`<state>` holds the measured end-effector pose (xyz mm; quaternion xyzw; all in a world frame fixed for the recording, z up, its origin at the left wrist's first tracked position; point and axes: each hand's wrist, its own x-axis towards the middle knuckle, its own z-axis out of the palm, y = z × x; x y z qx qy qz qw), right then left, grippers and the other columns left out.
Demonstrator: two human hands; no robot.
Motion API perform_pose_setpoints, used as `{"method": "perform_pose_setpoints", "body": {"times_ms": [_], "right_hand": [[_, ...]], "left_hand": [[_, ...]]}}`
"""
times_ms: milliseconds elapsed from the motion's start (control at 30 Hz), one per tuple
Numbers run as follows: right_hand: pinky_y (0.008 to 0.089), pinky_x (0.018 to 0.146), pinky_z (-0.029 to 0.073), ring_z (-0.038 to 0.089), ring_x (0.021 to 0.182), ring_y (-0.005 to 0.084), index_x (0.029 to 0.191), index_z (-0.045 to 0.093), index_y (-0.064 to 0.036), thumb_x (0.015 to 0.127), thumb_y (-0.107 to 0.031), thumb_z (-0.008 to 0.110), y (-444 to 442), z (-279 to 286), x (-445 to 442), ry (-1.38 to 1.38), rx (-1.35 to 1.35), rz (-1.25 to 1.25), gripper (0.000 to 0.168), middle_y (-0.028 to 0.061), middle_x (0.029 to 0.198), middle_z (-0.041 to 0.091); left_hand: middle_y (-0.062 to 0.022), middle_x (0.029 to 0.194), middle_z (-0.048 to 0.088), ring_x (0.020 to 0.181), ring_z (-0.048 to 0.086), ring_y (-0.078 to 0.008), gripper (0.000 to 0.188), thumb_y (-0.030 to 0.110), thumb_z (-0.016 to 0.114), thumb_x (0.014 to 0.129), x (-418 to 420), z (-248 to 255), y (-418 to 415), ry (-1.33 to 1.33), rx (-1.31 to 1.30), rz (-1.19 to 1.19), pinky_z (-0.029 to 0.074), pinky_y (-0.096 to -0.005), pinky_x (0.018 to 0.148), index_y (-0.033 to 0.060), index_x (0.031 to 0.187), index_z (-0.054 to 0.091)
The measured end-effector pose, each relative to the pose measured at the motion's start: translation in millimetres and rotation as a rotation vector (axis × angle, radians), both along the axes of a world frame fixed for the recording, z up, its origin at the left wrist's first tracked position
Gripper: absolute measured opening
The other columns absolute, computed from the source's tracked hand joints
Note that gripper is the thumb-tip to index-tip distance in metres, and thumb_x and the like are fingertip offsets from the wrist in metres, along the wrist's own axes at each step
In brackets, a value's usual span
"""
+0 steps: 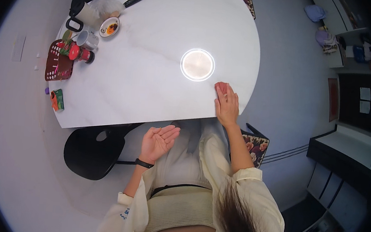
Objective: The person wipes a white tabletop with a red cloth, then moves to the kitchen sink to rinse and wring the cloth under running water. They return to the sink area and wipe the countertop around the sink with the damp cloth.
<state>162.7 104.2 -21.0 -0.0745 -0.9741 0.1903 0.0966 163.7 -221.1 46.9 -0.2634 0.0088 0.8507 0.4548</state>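
My right hand (pixel 227 106) rests near the right end of the front edge of a white marble-patterned table (pixel 154 90), its fingers over a red cloth (pixel 221 86) on the tabletop. My left hand (pixel 158 143) is just off the front edge with the palm turned up, slightly cupped, and nothing in it; a black band circles that wrist. Beyond the red cloth, a bright ring of light surrounds a pale round patch (pixel 197 65) on the table.
Along the table's left side are a red-brown plastic basket (pixel 59 70), a red-lidded jar (pixel 75 52), a mug (pixel 87 40), a jug (pixel 85 14), a plate with food remains (pixel 109 27), a plastic bag (pixel 106 5) and a green-orange packet (pixel 57 100). A black chair (pixel 87 154) stands at front left.
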Motion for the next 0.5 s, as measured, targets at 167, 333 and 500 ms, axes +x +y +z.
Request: {"method": "perform_pose_setpoints", "body": {"times_ms": [167, 333, 500], "right_hand": [[0.0534, 0.112, 0.030, 0.038, 0.139, 0.0328, 0.141, 0.051, -0.021, 0.091, -0.022, 0.061, 75.2, 3.3, -37.1, -0.033, -0.017, 0.163, 0.051, 0.0160, 0.150, 0.040], [0.0534, 0.113, 0.029, 0.038, 0.139, 0.0316, 0.141, 0.051, -0.023, 0.092, -0.022, 0.061, 146.9, 0.4, -121.1, 0.003, -0.024, 0.265, 0.050, 0.0144, 0.150, 0.041], [0.0527, 0.112, 0.030, 0.039, 0.138, 0.0299, 0.141, 0.051, -0.024, 0.092, -0.021, 0.060, 209.7, 3.9, -211.4, 0.040, -0.039, 0.471, 0.049, 0.0130, 0.147, 0.044]], "left_hand": [[-0.0266, 0.137, 0.053, 0.129, 0.053, -0.0340, 0.051, 0.024, 0.037, 0.097, -28.4, -1.1, 73.2, 0.014, -0.020, -0.005, 0.049, -0.0438, 0.100, -0.0091, 0.132, 0.053], [-0.0268, 0.136, 0.054, 0.130, 0.052, -0.0344, 0.050, 0.023, 0.038, 0.096, -42.6, -18.6, 150.8, -0.028, -0.040, 0.125, 0.049, -0.0442, 0.099, -0.0087, 0.132, 0.053], [-0.0265, 0.136, 0.055, 0.128, 0.054, -0.0339, 0.050, 0.023, 0.042, 0.095, -46.5, -28.2, 243.5, -0.133, -0.013, 0.386, 0.050, -0.0461, 0.096, -0.0084, 0.131, 0.053]]}}
